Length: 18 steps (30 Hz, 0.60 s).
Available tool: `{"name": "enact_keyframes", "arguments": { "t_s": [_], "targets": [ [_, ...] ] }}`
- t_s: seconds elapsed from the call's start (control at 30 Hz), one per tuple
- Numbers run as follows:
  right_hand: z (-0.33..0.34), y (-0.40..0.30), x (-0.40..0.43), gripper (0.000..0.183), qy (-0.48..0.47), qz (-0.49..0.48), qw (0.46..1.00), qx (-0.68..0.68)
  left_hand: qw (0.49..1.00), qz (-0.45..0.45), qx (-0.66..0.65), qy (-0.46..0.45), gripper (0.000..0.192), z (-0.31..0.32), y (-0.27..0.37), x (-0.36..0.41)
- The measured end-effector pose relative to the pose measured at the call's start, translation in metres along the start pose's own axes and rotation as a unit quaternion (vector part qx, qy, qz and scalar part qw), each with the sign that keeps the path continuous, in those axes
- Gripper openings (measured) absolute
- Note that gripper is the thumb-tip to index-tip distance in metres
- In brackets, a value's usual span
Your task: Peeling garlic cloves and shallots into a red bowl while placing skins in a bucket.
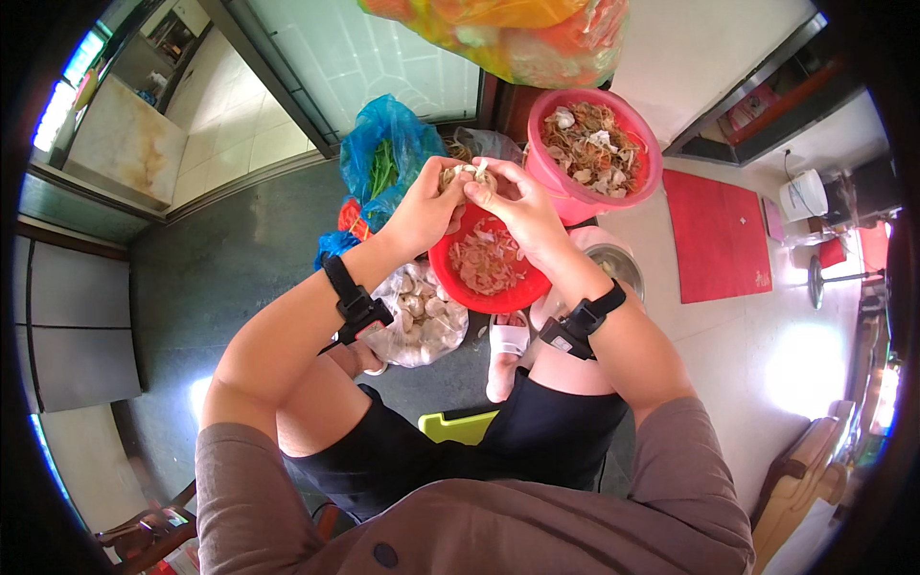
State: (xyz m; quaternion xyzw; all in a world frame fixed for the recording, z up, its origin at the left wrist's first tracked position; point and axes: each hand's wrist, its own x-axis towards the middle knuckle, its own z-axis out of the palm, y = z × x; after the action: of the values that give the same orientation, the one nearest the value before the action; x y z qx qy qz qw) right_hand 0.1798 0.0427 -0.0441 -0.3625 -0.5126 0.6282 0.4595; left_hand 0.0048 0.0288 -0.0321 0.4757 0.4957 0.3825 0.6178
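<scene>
Both my hands meet over a red plastic basin [528, 293], holding a garlic bulb [467, 172] between them. My left hand [431, 201] grips the bulb from the left, and my right hand [519, 201] has its thumb pressed near the bulb's right side. Fingers hide much of the bulb. Pinkish-white garlic skins or peeled pieces [487, 262] lie in the basin below. Left of the basin, a clear plastic bag [424, 338] holds several garlic bulbs. A metal bowl [624, 267] stands to the right, partly behind my right forearm.
A pink bucket [535, 154] holds dry roots and garlic skins. A blue plastic bag [359, 133] with green vegetables lies at the back left. A full orange-yellow bag [517, 43] stands beyond. A red mat [719, 244] lies rightward; a yellow-green stool [456, 429] shows between my legs.
</scene>
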Motion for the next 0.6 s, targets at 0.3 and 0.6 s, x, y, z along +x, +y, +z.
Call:
{"name": "enact_keyframes", "arguments": {
  "t_s": [0.3,0.6],
  "targets": [
    [-0.009,0.020,0.001,0.043,0.027,-0.113,0.975,-0.188,0.977,0.140,0.158,0.021,0.028,0.010,-0.009,0.006],
    [0.012,-0.008,-0.014,0.032,0.052,-0.097,0.945,-0.309,0.966,0.180,0.176,0.064,0.025,0.015,0.002,0.003]
  ]
}}
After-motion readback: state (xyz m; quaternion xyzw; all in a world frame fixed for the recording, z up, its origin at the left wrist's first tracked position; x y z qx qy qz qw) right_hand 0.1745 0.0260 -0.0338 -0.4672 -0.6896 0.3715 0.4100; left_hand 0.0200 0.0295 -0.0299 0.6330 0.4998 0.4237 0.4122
